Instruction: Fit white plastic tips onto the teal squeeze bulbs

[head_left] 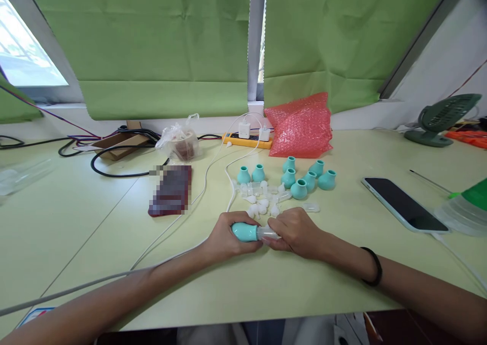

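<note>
Now | left hand [224,237] fingers grip teal bulb [244,232] | right hand [294,231] fingers pinch clear tube [267,233]

Both forearms extend forward and converge at centre. The left hand [228,236] is closed, fingers curled. The right hand [294,231] is closed, meeting it.

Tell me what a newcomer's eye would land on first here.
At the near middle of the table, the left hand grips a teal bulb while the right hand pinches the clear tip at its end. Just behind lie more teal bulbs and small clear parts, with red bubble wrap farther back.
</note>
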`<state>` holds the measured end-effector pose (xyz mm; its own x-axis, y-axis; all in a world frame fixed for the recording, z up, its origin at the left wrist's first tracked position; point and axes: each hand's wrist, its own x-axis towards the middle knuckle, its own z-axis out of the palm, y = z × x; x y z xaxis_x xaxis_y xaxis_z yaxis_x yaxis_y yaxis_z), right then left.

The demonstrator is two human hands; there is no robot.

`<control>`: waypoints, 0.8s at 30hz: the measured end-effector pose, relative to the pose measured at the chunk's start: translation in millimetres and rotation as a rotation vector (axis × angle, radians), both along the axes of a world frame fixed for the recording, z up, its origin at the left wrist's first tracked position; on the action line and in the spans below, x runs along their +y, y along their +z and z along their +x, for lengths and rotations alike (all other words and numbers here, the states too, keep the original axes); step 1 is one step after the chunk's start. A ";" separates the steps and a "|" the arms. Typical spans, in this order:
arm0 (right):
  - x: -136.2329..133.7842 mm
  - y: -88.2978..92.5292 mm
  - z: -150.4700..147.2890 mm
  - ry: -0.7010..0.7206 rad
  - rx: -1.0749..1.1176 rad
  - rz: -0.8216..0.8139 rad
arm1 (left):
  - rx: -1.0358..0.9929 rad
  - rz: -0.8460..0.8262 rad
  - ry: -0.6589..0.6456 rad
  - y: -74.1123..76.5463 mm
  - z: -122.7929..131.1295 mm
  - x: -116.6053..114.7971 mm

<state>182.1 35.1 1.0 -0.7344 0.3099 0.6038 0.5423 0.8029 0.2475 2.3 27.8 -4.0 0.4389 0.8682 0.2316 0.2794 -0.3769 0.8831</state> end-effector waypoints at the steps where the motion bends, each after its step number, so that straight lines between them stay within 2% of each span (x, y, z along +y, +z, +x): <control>1: 0.9 -1.0 0.4 -0.006 -0.008 -0.016 | 0.010 -0.005 0.013 0.0 0.4 -0.2; 5: 0.9 -3.0 1.1 -0.031 -0.044 -0.127 | 0.042 0.002 0.006 0.2 1.1 -1.3; 13: -5.5 3.0 -1.5 -0.103 -0.071 -0.454 | 0.109 0.157 0.057 1.5 1.6 -3.8; 24: -8.6 10.6 -2.2 -0.049 -0.028 -0.781 | 0.043 0.286 0.057 2.0 0.4 -6.2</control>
